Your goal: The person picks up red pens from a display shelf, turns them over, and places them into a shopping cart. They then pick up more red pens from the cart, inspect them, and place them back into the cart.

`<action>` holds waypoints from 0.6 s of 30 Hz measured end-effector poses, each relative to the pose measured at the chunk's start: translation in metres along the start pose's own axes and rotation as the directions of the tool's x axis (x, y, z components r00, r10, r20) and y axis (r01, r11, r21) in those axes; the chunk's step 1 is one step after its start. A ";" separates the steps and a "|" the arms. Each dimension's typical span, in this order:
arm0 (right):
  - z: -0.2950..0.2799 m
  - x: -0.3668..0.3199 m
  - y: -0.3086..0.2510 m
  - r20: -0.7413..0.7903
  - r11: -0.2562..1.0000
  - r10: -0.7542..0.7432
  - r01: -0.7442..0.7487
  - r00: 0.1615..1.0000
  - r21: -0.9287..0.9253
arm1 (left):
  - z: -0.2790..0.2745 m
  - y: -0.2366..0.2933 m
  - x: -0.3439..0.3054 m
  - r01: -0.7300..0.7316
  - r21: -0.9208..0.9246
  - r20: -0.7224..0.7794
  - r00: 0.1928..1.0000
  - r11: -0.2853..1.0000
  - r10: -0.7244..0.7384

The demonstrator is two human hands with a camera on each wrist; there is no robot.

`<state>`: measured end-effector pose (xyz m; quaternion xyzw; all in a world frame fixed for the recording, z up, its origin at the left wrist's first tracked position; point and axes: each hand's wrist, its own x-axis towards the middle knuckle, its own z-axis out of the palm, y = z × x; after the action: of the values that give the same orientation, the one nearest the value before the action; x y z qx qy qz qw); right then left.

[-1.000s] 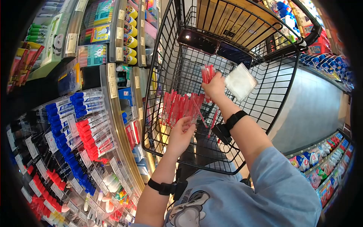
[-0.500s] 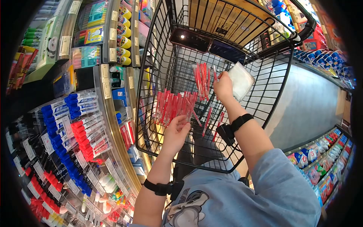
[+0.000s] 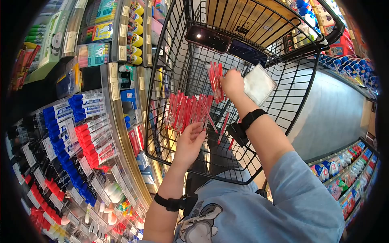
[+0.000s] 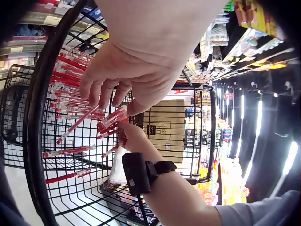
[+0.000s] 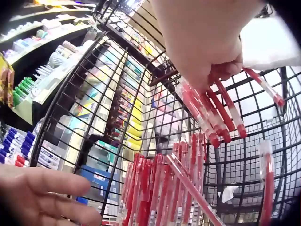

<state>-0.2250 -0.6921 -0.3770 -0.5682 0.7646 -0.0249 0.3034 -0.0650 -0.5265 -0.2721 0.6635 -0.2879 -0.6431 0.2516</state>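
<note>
My right hand [image 3: 234, 86], inside the wire shopping cart [image 3: 292, 127], has its fingers curled at the top of a small bunch of red pens [image 3: 213, 82]. In the right wrist view these clear-sleeved pens [image 5: 202, 113] slant down from under the hand, and a single pen [image 5: 264, 87] slants off beside its fingertips. A larger row of red pens [image 3: 184, 111] stands packed along the cart's left side, one lying aslant across it. My left hand [image 3: 189, 143] hovers at the near end of this row, its fingers loosely bent and holding nothing.
A white square packet [image 3: 260, 85] lies right of my right hand. Loose red pens [image 3: 223, 127] lie nearer me. Two dark flat devices [image 3: 208, 38] sit at the cart's far end. Shelves of blue and red markers [image 3: 95, 141] line the left; other goods [image 3: 340, 174] stand right.
My right hand moved right from the bunch with one pen, then came back left to the bunch. My left hand has stayed by the packed row, shifting slightly left in view.
</note>
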 end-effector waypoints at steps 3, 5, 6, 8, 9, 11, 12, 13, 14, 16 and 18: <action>0.018 0.017 0.010 0.010 0.999 0.038 -0.038 0.999 0.028 | -0.002 0.000 -0.002 -0.009 0.005 -0.003 1.000 1.000 0.009; 0.034 0.032 0.022 -0.073 0.986 0.112 -0.102 0.991 0.132 | -0.003 0.001 -0.005 -0.029 -0.013 -0.004 1.000 0.999 0.029; 0.023 0.031 0.019 0.033 0.982 0.119 -0.122 0.992 0.147 | -0.004 0.003 -0.007 -0.026 -0.013 -0.007 1.000 1.000 0.026; 0.015 0.028 0.013 0.045 0.985 0.117 -0.122 0.992 0.125 | -0.007 0.005 -0.009 -0.023 -0.012 0.000 1.000 1.000 0.023; 0.015 0.026 0.012 0.054 0.987 0.119 -0.124 0.991 0.103 | -0.009 0.004 -0.010 -0.021 -0.014 -0.003 1.000 1.000 0.021; 0.014 0.026 0.012 0.069 0.986 0.121 -0.128 0.990 0.105 | -0.011 0.003 -0.012 -0.029 -0.079 -0.038 0.999 0.996 0.026; 0.010 0.023 0.010 0.039 0.989 0.114 -0.117 0.993 0.091 | -0.013 0.005 -0.014 -0.038 -0.067 -0.055 0.998 0.997 0.034; 0.004 0.022 0.007 0.010 0.991 0.105 -0.105 0.994 0.077 | -0.014 0.007 -0.016 -0.039 -0.067 -0.061 0.998 0.997 0.035; -0.005 0.021 0.009 0.037 0.985 0.072 -0.077 0.997 0.155 | -0.016 0.007 -0.019 -0.057 -0.087 -0.082 0.995 0.995 0.050; -0.019 0.017 0.008 0.023 0.971 0.052 -0.056 0.998 0.232 | -0.019 0.011 -0.025 -0.063 -0.141 -0.119 0.992 0.988 0.046; -0.048 0.002 -0.003 0.013 0.968 0.042 -0.044 0.999 0.247 | -0.022 0.014 -0.030 -0.084 -0.130 -0.144 0.987 0.988 0.065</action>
<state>-0.2459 -0.7093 -0.3377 -0.5094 0.7664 -0.1110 0.3752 -0.0437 -0.5164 -0.2400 0.6767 -0.2499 -0.6035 0.3397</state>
